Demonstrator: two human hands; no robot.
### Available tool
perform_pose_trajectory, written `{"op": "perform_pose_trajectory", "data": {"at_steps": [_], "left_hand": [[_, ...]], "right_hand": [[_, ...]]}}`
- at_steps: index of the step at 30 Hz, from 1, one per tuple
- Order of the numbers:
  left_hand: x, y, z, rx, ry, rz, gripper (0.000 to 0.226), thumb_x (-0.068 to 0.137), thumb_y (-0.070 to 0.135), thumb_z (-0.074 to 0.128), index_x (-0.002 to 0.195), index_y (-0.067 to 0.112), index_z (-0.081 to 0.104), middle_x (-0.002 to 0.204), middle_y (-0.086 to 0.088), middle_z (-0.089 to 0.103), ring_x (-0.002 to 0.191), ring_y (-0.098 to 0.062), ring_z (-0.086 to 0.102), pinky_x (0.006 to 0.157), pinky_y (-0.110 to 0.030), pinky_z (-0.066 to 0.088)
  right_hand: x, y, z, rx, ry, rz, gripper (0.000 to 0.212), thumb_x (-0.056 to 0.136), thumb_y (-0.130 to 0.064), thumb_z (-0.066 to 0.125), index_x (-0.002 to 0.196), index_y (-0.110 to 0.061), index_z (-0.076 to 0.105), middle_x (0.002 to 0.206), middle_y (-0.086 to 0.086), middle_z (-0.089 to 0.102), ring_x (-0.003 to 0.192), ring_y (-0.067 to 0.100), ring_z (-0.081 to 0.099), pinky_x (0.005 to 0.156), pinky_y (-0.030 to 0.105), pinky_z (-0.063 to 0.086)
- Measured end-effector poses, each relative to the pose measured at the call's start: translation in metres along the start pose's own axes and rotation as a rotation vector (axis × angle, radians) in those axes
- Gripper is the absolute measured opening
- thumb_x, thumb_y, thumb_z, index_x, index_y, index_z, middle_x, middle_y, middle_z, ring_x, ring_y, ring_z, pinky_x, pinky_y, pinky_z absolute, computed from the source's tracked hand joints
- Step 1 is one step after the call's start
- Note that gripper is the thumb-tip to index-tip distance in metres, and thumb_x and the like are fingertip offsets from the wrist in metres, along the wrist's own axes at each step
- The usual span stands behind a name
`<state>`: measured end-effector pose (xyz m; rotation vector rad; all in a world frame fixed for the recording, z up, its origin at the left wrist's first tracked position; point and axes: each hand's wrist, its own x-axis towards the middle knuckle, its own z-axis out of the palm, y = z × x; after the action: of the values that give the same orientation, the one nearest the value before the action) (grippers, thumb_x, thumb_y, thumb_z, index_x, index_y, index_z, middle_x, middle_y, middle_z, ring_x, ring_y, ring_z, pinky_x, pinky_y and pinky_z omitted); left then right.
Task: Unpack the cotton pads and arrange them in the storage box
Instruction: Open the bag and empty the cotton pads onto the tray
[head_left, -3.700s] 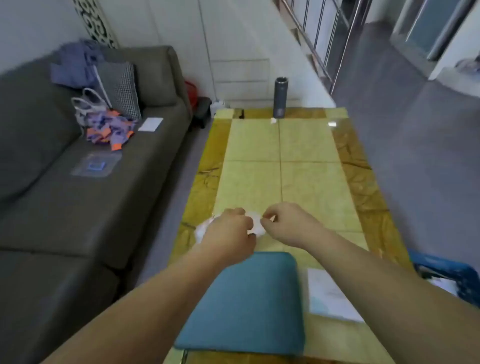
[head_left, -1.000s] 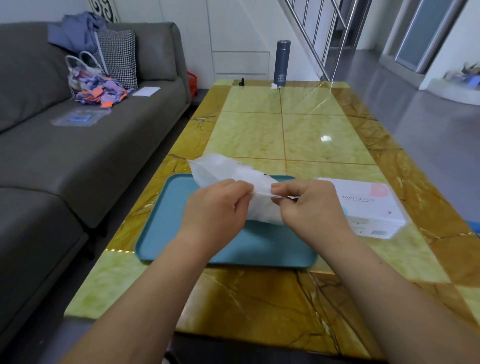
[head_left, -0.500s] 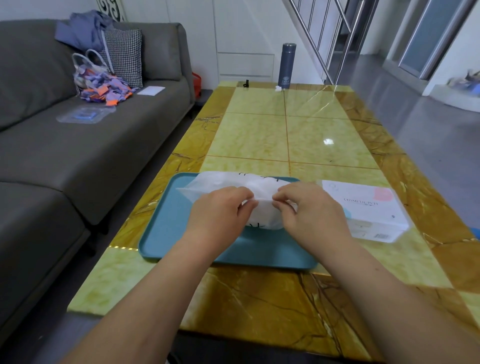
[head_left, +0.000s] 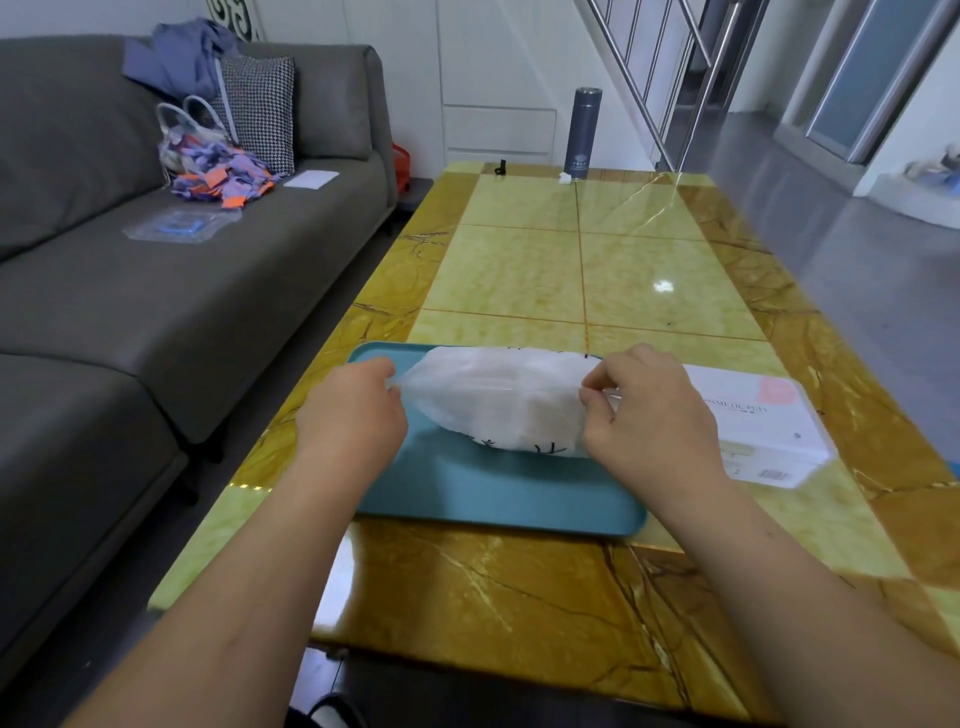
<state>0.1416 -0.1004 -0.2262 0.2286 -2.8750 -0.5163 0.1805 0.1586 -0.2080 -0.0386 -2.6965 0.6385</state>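
Both hands were clamped on the pack of cotton pads (head_left: 498, 402), a soft translucent white bag with dark print near its lower edge. The left hand (head_left: 353, 415) pinched the pack's left end and the right hand (head_left: 647, 410) pinched its right end, so the wrapper was held stretched between them, probably to pull it taut and tear or part a seam. The pack was held just above the teal tray (head_left: 498, 496), apparently so that any pads spilling out would land there rather than on the surface (head_left: 519, 587). Whether the wrapper had opened could not be told. Just right of the tray, partly behind the right hand, lay a white box (head_left: 763, 426) with a pink patch, possibly the storage box or a second pack.
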Motion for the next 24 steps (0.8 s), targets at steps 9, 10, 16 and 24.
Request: {"op": "perform_pose_trajectory", "data": {"at_steps": [9,10,16,24], "left_hand": [[-0.047,0.066,0.026,-0.232,-0.009,0.657,0.022,0.09,0.02,0.067,0.112,0.017,0.067,0.116,0.001,0.06,0.099,-0.024,0.06,0.072,-0.046,0.056],[-0.049,0.069,0.027,-0.25,0.008,0.65,0.021,0.09,0.017,0.067,0.111,0.016,0.066,0.117,0.0,0.058,0.093,-0.024,0.06,0.066,-0.046,0.056],[-0.046,0.073,0.032,-0.289,0.103,0.567,0.019,0.1,0.035,0.056,0.086,0.023,0.055,0.097,0.005,0.052,0.074,-0.024,0.058,0.058,-0.04,0.049],[-0.045,0.068,0.026,-0.019,-0.105,0.424,0.028,0.097,0.057,0.052,0.101,0.033,0.066,0.099,0.011,0.058,0.086,-0.02,0.063,0.07,-0.038,0.055]], "right_hand": [[-0.001,-0.006,-0.006,0.086,-0.14,0.016,0.013,0.092,-0.027,0.059,0.083,-0.029,0.068,0.091,-0.011,0.053,0.097,0.016,0.057,0.079,0.038,0.052],[-0.001,-0.005,-0.007,0.093,-0.146,0.02,0.014,0.092,-0.026,0.059,0.082,-0.028,0.068,0.091,-0.011,0.054,0.095,0.016,0.058,0.078,0.038,0.053],[0.001,0.0,-0.017,0.118,-0.229,0.025,0.011,0.088,-0.042,0.068,0.085,-0.032,0.071,0.097,-0.012,0.06,0.094,0.011,0.059,0.083,0.038,0.053],[0.008,0.003,-0.014,0.046,-0.2,0.023,0.011,0.103,-0.028,0.053,0.096,-0.025,0.06,0.1,-0.007,0.063,0.093,0.021,0.059,0.077,0.038,0.049]]}}
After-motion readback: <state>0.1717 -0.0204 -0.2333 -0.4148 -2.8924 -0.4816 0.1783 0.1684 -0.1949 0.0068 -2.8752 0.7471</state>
